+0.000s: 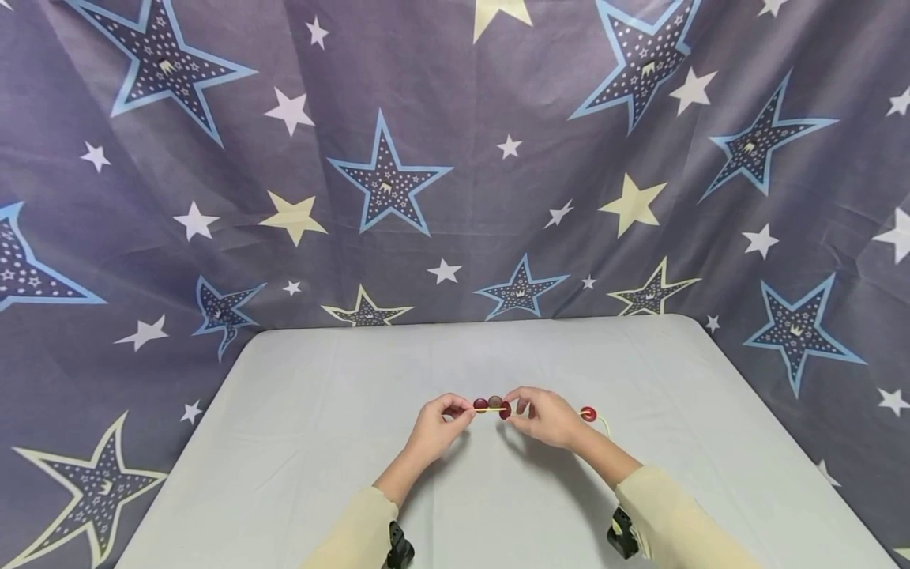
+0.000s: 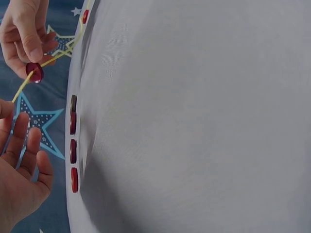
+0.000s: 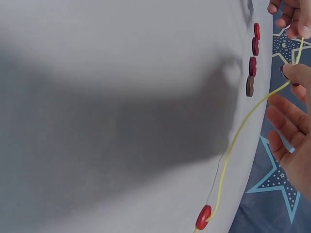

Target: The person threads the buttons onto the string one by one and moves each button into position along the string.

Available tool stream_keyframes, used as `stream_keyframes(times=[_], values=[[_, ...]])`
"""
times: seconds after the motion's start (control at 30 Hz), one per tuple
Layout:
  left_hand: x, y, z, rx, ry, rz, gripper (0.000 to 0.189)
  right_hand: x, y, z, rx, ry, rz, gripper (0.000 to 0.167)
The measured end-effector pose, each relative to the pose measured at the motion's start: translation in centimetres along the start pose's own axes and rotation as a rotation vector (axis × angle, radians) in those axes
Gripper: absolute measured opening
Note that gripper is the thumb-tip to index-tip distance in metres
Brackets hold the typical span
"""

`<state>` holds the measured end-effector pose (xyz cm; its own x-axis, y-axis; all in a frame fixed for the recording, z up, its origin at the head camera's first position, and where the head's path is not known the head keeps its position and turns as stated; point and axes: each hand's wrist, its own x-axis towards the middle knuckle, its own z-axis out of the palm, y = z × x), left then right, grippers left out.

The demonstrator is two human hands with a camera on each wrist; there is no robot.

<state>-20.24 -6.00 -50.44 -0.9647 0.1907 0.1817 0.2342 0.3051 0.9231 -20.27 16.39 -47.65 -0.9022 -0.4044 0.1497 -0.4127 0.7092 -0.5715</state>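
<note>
Dark-red button (image 1: 505, 412) sits at nine o'clock of the right hand (image 1: 546, 416) in the head view, pinched in its fingertips. Left hand (image 1: 435, 431) pinches the yellow cord (image 1: 490, 409) passing through it, other fingers spread.

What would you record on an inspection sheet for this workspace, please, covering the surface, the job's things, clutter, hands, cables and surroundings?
Surface: pale tabletop with faint creases.
Job's things: yellow cord passing through a dark red disc; a bright red disc, also on the cord, lies to the person's right; four loose discs form a row on the tabletop, one brown, the others red to dark red.
Clutter: nothing seen.
Hands: left hand pinches the cord; right hand holds the dark red disc.
Cables: nothing seen.
Surroundings: star-print fabric behind and on both sides.
</note>
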Motion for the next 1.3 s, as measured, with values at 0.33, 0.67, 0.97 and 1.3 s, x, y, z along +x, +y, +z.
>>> stream_keyframes(times=[0.33,0.67,0.97,1.3], values=[[-0.1,0.0,-0.1,0.023,-0.006,-0.021,0.004,-0.2,0.6,0.0,-0.014,0.017,0.03,0.025],[-0.1,-0.1,-0.2,0.034,0.008,-0.002,0.005,-0.3,1.0,-0.2,-0.009,0.031,0.02,0.024],[-0.2,0.1,-0.3,0.029,0.003,-0.009,0.004,-0.4,1.1,-0.6,-0.004,0.019,0.039,0.025],[-0.2,-0.3,-0.4,0.023,0.001,-0.012,0.005,-0.6,1.3,-0.9,-0.017,0.011,0.048,0.024]])
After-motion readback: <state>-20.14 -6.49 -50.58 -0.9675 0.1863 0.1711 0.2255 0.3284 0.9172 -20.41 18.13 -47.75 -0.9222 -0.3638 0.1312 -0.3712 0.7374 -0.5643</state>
